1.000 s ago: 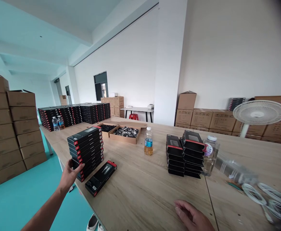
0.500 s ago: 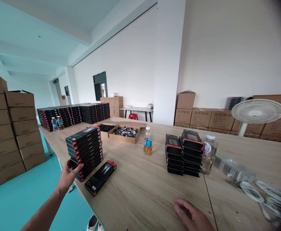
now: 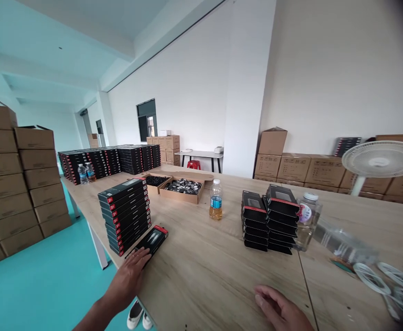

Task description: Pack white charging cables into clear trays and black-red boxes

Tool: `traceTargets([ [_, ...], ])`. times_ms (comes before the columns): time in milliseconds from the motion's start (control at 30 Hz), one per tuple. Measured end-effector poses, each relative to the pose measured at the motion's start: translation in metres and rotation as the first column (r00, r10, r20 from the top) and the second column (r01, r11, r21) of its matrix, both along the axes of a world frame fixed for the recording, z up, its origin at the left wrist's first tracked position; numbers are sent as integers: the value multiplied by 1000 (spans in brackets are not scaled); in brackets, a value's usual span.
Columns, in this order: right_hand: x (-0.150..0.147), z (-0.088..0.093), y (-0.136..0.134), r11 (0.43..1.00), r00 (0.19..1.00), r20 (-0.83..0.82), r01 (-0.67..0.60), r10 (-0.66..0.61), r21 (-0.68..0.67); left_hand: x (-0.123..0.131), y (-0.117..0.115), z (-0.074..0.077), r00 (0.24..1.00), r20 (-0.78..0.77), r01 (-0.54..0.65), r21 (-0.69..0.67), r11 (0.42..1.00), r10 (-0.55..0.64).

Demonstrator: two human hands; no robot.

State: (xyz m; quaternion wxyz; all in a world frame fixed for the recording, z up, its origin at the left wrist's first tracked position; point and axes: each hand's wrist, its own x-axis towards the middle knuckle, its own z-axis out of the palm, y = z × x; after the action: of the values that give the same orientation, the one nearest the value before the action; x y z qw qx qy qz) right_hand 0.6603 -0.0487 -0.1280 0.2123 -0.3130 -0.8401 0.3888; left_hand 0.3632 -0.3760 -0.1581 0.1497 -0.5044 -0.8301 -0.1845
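Observation:
My left hand lies on the near end of a single flat black box with a red end, its fingers stretched out over the box. Just behind it rises a tall stack of black boxes with red ends. My right hand rests at the table's near edge with fingers loosely curled and apart, nothing visible in it. Two shorter stacks of black boxes stand beyond it, beside a clear jar.
On the wooden table are a bottle, a carton of small dark packets, and coiled white cables at right. A white fan stands beyond. Brown cartons are piled at left.
My left hand has left the side of the tall stack, moved down and right, and now covers the near end of the single box. The camera view has shifted slightly.

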Motion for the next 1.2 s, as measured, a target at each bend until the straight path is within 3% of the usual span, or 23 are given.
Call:
traceTargets([
  [200,-1,-3,0,1000,999,-45,-12,11,-5,-29,-11,-13,996,-36,-86,31,996,87],
  [367,0,-2,-4,1000,995,-93,-26,24,-17,-16,6,-12,991,-122,-38,141,989,55],
  [533,6,4,-15,999,993,-112,-46,45,-7,30,73,17,978,-25,208,259,943,-209],
  [600,8,5,-19,1000,992,-123,-28,26,-9,55,114,34,929,116,306,294,906,-351],
  [667,10,6,-23,1000,992,-125,-11,10,-13,78,160,47,830,306,347,372,861,-467],
  [767,11,6,-26,1000,994,-106,24,-26,-20,104,228,46,638,569,210,520,828,-519],
  [867,10,4,-26,999,994,-95,43,-44,-17,115,275,27,562,667,37,569,821,-488],
  [933,9,1,-24,999,994,-95,44,-45,-8,114,289,13,552,691,-22,572,820,-467],
  [1033,7,-2,-23,999,994,-95,47,-45,14,110,290,0,531,716,-47,559,828,-454],
  [1200,10,0,-30,994,995,-67,73,-68,82,112,283,0,514,739,13,501,865,-435],
])
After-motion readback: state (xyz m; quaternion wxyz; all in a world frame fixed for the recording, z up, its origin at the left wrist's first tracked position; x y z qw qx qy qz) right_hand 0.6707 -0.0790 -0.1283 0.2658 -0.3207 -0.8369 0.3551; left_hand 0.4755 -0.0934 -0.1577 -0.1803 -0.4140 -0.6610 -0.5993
